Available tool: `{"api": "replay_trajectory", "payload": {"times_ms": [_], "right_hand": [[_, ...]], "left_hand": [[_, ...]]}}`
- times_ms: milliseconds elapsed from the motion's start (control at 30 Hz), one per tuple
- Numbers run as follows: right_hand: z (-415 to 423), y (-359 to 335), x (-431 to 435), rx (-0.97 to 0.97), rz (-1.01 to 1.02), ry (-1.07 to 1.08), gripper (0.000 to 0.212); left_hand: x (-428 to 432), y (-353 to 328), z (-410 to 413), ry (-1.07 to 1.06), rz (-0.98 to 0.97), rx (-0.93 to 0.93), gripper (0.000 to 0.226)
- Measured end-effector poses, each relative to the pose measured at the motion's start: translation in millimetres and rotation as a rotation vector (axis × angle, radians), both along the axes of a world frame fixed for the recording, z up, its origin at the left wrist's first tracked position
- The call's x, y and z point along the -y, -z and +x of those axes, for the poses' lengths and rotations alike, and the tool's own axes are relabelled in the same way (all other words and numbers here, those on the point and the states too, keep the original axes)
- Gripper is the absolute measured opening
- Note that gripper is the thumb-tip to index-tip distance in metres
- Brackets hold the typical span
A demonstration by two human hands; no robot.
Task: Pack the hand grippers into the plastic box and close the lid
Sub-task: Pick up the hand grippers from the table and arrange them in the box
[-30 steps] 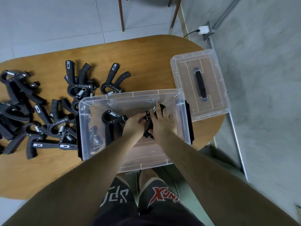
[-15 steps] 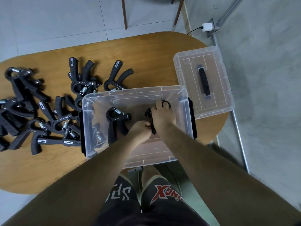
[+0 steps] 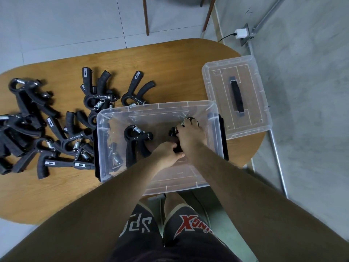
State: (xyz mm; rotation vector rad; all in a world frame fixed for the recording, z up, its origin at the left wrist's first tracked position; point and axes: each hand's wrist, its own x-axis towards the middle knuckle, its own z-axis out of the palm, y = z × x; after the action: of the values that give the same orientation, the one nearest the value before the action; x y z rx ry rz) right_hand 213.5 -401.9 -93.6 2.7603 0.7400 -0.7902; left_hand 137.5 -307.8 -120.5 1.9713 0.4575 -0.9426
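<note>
At frame centre, on the oval wooden tabletop (image 3: pixel 170 69), the clear plastic box (image 3: pixel 156 106) sits open, its transparent lid (image 3: pixel 253 103) parked right for access. I see the right hand (image 3: pixel 190 136) and left hand (image 3: pixel 167 154) curled round one black hand gripper (image 3: pixel 172 132), seating it beside a packed gripper (image 3: pixel 135 142); loose grippers (image 3: pixel 56 133) wait left.

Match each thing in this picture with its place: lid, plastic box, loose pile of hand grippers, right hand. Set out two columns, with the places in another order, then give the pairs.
Things
1. lid
2. plastic box
3. pile of hand grippers
4. right hand

Places
A. inside the box, on a hand gripper
B. on the table, left of the box
C. on the table, right of the box
D. at the table's near edge, open

Pairs: 1-C, 2-D, 3-B, 4-A
</note>
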Motion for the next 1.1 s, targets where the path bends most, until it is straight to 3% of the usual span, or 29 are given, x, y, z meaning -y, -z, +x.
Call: {"api": "replay_trajectory", "payload": {"times_ms": [133, 233, 367, 600, 700, 867, 1000, 1100], "right_hand": [[-6, -7, 4, 0.002, 0.032, 0.012, 0.04], [-16, -23, 6, 0.039, 0.198, 0.01, 0.031], [-28, -60, -10, 0.111, 0.463, -0.028, 0.029], [-10, -117, -77, 0.374, 0.834, -0.103, 0.021], [5, -118, -127, 0.304, 0.75, -0.133, 0.028], [29, -104, -202, -0.06, 0.426, -0.126, 0.04], [42, -68, -246, -0.315, 0.338, 0.006, 0.038], [51, -45, -270, -0.424, 0.269, 0.098, 0.023]], "left_hand": [[-4, -14, -3, 0.097, 0.109, 0.021, 0.026], [-14, -43, -9, 0.045, 0.196, 0.098, 0.042], [-47, -92, -15, -0.013, 0.302, 0.363, 0.024], [-144, -151, -24, -0.209, 0.509, 0.7, 0.029], [-187, -145, -16, -0.26, 0.584, 0.627, 0.036], [-236, -105, -8, -0.253, 0.564, 0.346, 0.05], [-256, -77, 6, -0.296, 0.48, 0.188, 0.056], [-269, -56, 17, -0.356, 0.401, 0.14, 0.057]]}}
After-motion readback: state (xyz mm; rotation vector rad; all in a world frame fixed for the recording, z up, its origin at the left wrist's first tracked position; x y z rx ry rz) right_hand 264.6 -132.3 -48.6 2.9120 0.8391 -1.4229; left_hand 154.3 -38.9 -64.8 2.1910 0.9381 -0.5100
